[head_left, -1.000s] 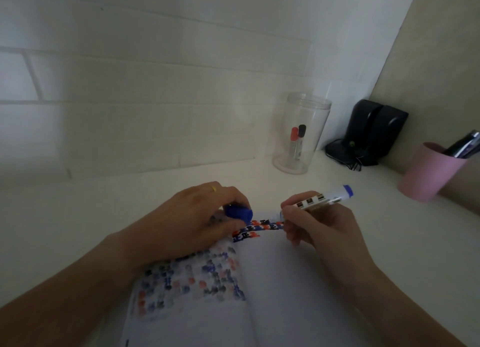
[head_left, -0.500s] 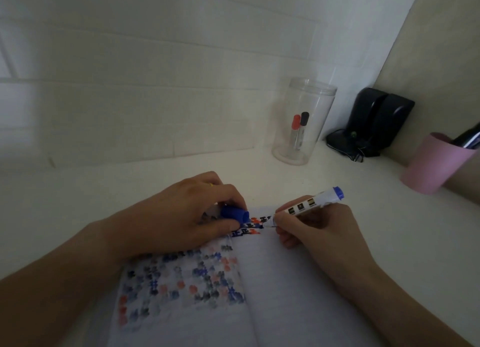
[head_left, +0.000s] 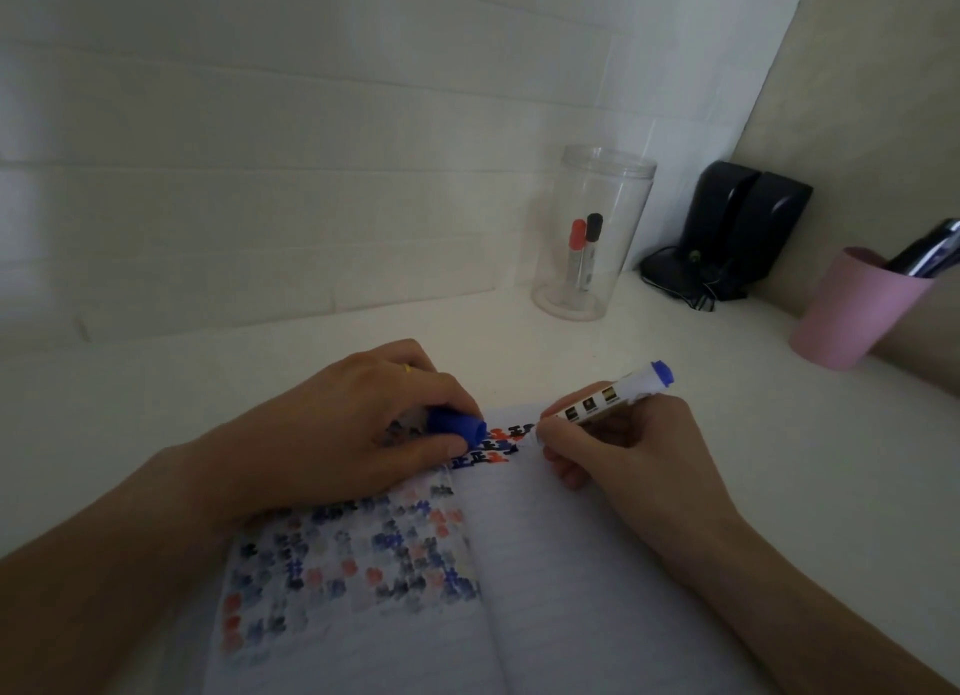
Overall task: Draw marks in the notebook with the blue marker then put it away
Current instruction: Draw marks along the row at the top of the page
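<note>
From the head camera we see the open notebook (head_left: pixel 545 564) on the white desk (head_left: pixel 779 460). Beyond the notebook stands a clear jar (head_left: pixel 592 237) holding a red and a black marker; right of it black speakers (head_left: pixel 737 226) and a pink cup (head_left: pixel 857 309). Our right hand (head_left: pixel 618 439) grips the blue marker (head_left: pixel 608 395), tip at the notebook's top edge. Our left hand (head_left: pixel 353 424) pinches the blue cap (head_left: pixel 456 425). Marker label unreadable; the marks resemble 正.
</note>
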Action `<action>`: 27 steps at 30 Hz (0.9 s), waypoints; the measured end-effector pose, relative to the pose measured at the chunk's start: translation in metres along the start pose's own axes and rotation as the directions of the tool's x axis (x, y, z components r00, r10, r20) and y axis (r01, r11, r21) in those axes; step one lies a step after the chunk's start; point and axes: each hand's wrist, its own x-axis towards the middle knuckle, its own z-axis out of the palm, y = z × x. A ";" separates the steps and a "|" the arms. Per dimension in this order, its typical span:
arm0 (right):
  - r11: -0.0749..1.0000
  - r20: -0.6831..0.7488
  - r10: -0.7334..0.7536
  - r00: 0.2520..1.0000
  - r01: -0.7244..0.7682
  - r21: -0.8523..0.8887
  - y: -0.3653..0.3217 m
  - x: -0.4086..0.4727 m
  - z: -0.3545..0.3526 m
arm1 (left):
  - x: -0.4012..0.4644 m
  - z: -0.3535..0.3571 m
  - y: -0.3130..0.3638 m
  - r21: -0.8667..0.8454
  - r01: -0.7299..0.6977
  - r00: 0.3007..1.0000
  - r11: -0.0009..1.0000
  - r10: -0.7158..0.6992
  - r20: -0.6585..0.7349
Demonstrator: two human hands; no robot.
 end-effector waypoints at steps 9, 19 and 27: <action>1.000 0.018 -0.003 1.000 0.003 -0.007 0.002 0.001 0.000 | -0.001 0.000 0.001 0.008 -0.004 1.000 1.000 0.004 0.000; 1.000 0.044 -0.017 0.999 0.017 0.007 0.004 0.002 0.000 | 0.000 0.001 -0.002 0.018 -0.007 1.000 1.000 0.007 0.001; 0.999 0.062 -0.032 0.998 0.032 -0.001 0.005 0.002 -0.001 | 0.000 0.001 0.000 0.013 -0.015 1.000 1.000 0.015 0.000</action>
